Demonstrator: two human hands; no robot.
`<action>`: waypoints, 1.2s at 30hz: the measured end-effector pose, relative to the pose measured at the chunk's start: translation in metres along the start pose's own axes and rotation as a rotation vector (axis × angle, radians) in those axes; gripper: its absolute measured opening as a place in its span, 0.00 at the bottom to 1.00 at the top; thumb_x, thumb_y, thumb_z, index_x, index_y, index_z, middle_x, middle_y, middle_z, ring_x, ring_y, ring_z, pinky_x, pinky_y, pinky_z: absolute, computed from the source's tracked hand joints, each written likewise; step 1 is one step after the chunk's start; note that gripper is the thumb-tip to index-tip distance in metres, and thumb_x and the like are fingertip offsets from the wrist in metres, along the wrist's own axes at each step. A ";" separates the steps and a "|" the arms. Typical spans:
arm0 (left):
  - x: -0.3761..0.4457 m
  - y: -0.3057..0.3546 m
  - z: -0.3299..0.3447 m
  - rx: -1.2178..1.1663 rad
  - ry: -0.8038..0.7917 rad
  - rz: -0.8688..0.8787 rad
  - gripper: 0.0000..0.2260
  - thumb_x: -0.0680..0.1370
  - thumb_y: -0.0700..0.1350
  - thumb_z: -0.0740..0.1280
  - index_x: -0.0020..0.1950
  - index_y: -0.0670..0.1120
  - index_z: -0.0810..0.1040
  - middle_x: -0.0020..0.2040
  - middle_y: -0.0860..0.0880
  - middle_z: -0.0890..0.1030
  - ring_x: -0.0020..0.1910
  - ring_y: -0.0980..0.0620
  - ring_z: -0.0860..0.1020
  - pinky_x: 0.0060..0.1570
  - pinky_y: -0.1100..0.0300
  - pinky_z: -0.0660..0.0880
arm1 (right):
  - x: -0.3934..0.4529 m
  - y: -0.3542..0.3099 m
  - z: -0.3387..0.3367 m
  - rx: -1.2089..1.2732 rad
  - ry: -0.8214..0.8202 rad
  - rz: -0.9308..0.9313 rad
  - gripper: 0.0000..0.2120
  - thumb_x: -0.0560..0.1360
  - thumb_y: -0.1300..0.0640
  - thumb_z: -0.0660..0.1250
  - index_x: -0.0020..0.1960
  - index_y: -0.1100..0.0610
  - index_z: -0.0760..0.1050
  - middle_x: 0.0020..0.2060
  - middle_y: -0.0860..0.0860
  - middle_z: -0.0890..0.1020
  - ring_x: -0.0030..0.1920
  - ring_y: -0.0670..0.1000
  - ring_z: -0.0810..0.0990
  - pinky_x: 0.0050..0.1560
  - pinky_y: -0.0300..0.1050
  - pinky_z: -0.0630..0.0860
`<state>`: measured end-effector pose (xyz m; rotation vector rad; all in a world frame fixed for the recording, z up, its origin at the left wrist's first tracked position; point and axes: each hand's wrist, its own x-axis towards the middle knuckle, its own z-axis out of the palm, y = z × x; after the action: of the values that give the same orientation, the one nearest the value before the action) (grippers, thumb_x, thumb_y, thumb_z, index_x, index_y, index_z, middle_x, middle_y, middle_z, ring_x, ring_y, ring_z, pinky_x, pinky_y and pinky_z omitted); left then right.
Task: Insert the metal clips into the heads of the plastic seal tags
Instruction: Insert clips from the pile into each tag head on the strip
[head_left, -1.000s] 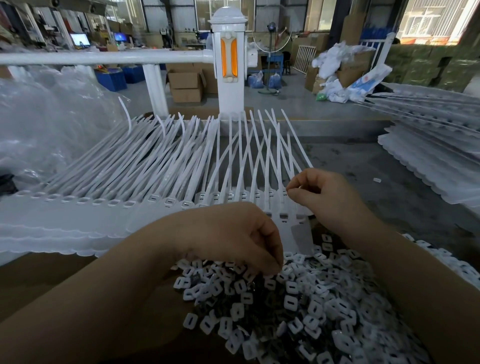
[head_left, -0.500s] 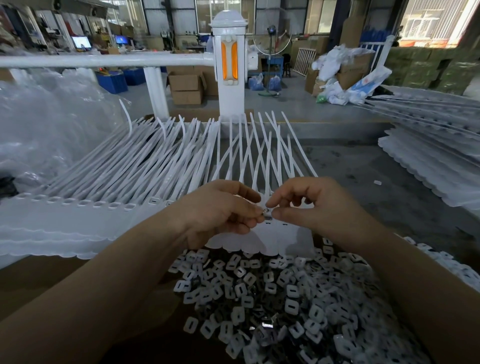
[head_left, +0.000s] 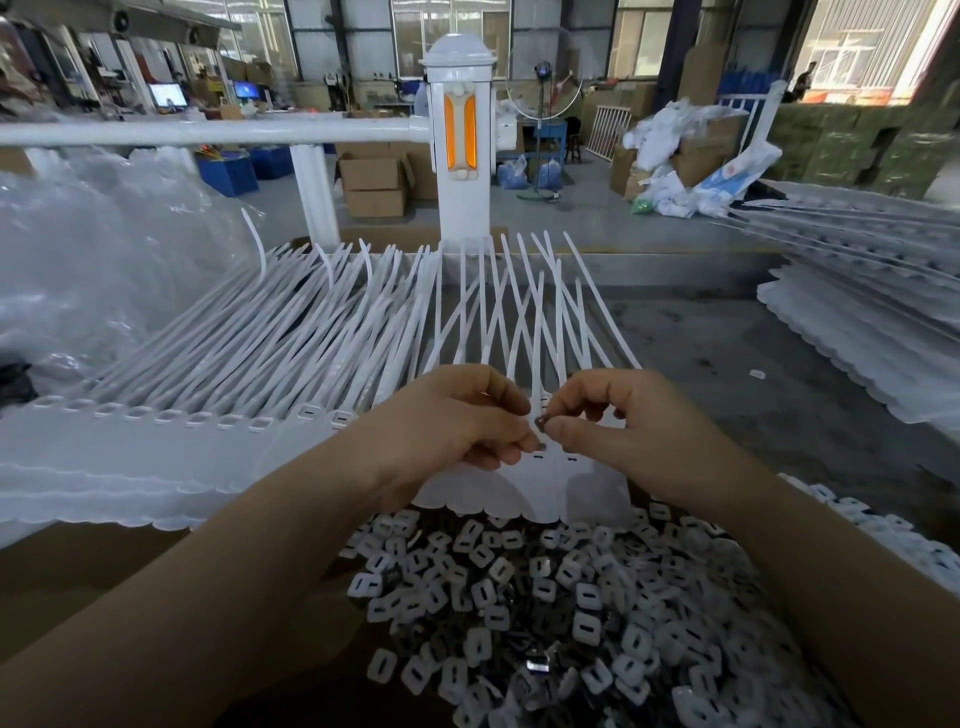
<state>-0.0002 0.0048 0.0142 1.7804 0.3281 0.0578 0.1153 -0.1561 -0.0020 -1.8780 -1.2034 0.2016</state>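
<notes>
Pinching a small metal clip (head_left: 540, 423) between thumb and fingertip, the right hand (head_left: 618, 426) has its fingers curled in, just above the heads of the white seal tags (head_left: 540, 457). The left hand (head_left: 447, 421) meets it from the other side, fingers curled too, its fingertips touching at the same spot; whether it also holds the clip or a tag head I cannot tell. The tags lie side by side in a long row (head_left: 156, 415) across a cardboard edge (head_left: 78, 561), their thin tails (head_left: 363, 312) fanning away toward a white post (head_left: 460, 208). Below the hands, a heap of loose white pieces and clips (head_left: 545, 597) fills a box. More tags are stacked (head_left: 857, 312) at far right.
</notes>
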 end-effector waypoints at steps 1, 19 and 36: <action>0.000 -0.002 0.001 0.161 0.024 0.038 0.05 0.75 0.40 0.71 0.50 0.47 0.80 0.41 0.50 0.84 0.39 0.56 0.80 0.42 0.62 0.77 | 0.000 0.002 0.000 -0.010 0.023 0.022 0.05 0.73 0.57 0.71 0.41 0.48 0.80 0.35 0.37 0.82 0.37 0.36 0.76 0.42 0.23 0.67; 0.003 -0.023 0.015 1.163 -0.025 0.409 0.20 0.76 0.61 0.66 0.67 0.63 0.68 0.63 0.56 0.69 0.61 0.54 0.67 0.58 0.58 0.63 | 0.004 0.019 -0.006 -0.271 0.166 0.382 0.07 0.75 0.53 0.65 0.38 0.48 0.75 0.32 0.47 0.80 0.34 0.47 0.76 0.57 0.56 0.73; 0.004 -0.026 0.017 1.229 -0.007 0.452 0.21 0.75 0.61 0.62 0.67 0.61 0.66 0.62 0.55 0.70 0.60 0.53 0.68 0.61 0.54 0.67 | 0.004 0.012 -0.009 -0.414 0.026 0.425 0.05 0.72 0.52 0.68 0.38 0.47 0.76 0.35 0.41 0.79 0.42 0.45 0.77 0.58 0.55 0.73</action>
<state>0.0026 -0.0057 -0.0153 3.0479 -0.1141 0.2013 0.1301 -0.1597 -0.0045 -2.4824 -0.8575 0.1640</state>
